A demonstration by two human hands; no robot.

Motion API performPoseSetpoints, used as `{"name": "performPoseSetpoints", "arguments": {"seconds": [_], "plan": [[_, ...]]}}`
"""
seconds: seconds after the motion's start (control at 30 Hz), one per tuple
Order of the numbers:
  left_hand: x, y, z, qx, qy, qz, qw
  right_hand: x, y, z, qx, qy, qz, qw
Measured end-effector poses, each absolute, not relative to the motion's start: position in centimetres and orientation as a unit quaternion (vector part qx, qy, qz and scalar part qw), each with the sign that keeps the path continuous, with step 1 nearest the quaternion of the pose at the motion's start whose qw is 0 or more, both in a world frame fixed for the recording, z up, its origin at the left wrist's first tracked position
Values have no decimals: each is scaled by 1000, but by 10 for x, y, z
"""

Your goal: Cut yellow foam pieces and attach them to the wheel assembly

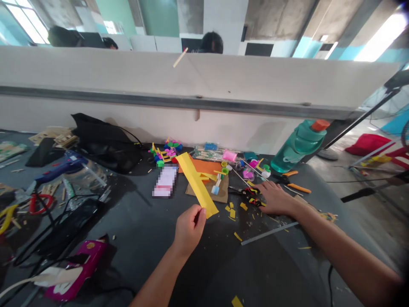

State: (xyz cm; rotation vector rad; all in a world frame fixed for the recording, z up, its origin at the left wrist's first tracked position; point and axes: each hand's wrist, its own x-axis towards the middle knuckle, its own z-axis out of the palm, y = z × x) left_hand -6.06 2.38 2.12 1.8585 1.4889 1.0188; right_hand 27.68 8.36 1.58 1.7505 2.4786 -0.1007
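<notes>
My left hand [191, 228] pinches the lower end of a yellow paper strip [195, 181], which slants up and away above the table. My right hand [275, 198] lies palm down at the scissors [252, 197], its fingers closed about their black, yellow and red handles. The blades point left toward a piece of brown cardboard [222, 195]. On that cardboard sit small yellow pieces and a light blue and white piece. Yellow paper scraps [232, 212] are scattered just left of the scissors. Behind the strip lies an orange sheet [209, 167].
A phone [165, 182] lies left of the cardboard. A teal bottle [298, 147] and orange-handled pliers [297, 187] stand and lie at right. A clear stick [270, 233] rests in front. Left are a blue glue gun [60, 167], cables and a magenta power strip [78, 270]. A partition [143, 72] rises behind.
</notes>
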Motion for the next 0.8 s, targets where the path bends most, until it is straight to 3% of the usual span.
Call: {"name": "performPoseSetpoints", "arguments": {"seconds": [0.27,0.4,0.5,0.53,0.67,0.8], "plan": [[-61,26,20,677,564,383,277,300,61,46,611,785,-102,13],[-58,24,20,696,553,363,280,295,8,62,645,670,-334,-153],[-55,23,18,731,534,336,261,245,-41,61,506,455,-628,-377],[-53,23,17,743,527,326,251,222,-54,58,439,378,-704,-411],[-53,25,15,772,516,302,216,144,-67,41,276,236,-805,-469],[-60,30,17,759,547,299,185,126,-56,25,272,230,-824,-441]]}}
